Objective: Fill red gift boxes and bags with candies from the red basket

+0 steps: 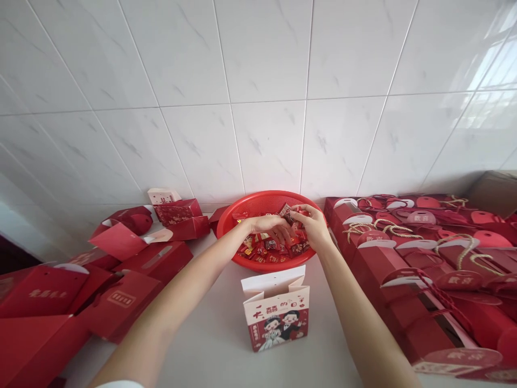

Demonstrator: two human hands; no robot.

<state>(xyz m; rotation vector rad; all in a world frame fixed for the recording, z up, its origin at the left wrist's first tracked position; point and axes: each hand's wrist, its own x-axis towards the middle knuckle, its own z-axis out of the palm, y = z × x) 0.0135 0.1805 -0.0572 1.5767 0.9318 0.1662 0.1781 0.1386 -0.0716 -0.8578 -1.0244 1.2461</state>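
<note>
A red plastic basket (274,197) stands against the wall, holding many small wrapped candies (260,251). My left hand (275,226) reaches over the candies from the left, fingers curled downward; what they hold, if anything, is hidden. My right hand (309,220) is at the basket's right side, its thumb and fingers closed on a dark wrapped candy (287,215). Nearer to me, an upright paper gift box (278,318) stands with its top open, printed with a cartoon couple on its front.
Red boxes (125,296) lie in a loose pile on the left. Rows of filled-out red boxes (404,280) with rope handles stand on the right. The tiled wall (266,140) rises behind, and a brown carton (493,191) is at the far right.
</note>
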